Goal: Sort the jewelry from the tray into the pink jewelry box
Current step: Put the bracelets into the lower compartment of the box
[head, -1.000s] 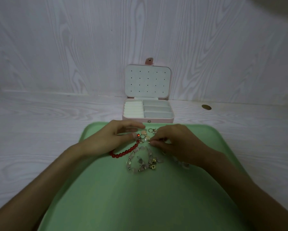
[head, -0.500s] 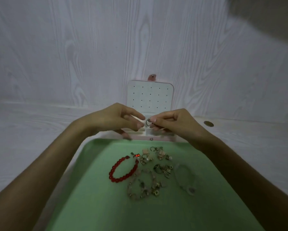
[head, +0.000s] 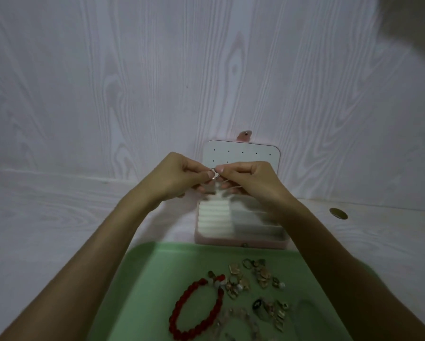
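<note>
Both hands were up over the open pink jewelry box (head: pixel 241 238). The left hand (head: pixel 179 175) and the right hand (head: pixel 250 179) each pinched 1 small silver ring (head: pixel 213 174) between their fingertips, above the white ring rolls (head: pixel 213 219). The ring was tiny and smooth, so it could slip out and roll off the table (head: pixel 46 217). It might also fall into the wrong slot. The red bead bracelet (head: pixel 196 308) and other pieces lay on the green tray (head: pixel 147 279), waiting.
</note>
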A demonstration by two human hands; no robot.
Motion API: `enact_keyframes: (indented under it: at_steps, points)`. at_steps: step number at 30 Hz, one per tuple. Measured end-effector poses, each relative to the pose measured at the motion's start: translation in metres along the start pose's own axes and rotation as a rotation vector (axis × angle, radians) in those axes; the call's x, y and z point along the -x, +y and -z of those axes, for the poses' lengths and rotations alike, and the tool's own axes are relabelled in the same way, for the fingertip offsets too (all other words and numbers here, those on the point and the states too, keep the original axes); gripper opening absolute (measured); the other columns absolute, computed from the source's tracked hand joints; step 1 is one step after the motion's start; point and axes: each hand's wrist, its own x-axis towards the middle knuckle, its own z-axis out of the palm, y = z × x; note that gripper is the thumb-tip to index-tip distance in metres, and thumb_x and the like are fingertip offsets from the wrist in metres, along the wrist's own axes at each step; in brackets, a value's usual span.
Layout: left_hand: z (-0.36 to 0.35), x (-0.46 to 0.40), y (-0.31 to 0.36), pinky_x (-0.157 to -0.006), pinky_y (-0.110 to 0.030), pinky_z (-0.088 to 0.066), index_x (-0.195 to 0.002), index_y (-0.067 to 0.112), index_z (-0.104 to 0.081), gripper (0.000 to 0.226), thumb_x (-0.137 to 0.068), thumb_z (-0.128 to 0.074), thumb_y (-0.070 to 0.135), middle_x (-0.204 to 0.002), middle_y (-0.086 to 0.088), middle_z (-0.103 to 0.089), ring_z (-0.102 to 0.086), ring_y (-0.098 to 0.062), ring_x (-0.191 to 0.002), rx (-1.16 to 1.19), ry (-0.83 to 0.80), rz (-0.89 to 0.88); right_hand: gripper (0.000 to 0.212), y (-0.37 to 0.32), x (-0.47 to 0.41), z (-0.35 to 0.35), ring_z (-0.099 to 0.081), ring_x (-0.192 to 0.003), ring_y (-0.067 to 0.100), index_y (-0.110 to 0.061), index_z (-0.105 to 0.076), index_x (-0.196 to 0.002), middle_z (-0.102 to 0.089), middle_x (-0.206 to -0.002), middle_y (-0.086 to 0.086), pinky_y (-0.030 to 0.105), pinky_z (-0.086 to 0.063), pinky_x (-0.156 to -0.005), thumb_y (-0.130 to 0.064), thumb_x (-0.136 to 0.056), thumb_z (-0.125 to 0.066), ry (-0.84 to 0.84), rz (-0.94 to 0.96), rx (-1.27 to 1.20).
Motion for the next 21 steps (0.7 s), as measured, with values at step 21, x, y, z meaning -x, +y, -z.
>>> enact_keyframes:
  at_steps: [21]
  points:
    - [-0.035,-0.011,-0.042,-0.057,-0.021,-0.046,-0.079,0.035,-0.076,0.015,-0.073,-0.075,0.048,-0.070,0.017,-0.070,-0.063,0.001,-0.067,-0.279,0.321,-0.076,0.027,0.035,-0.009,0.009,-0.070,-0.076,0.010,-0.001,-0.069,-0.104,-0.073,-0.090,0.012,0.018,-0.055,-0.066,0.004,-0.077,-0.070,-0.101,0.017,0.143]
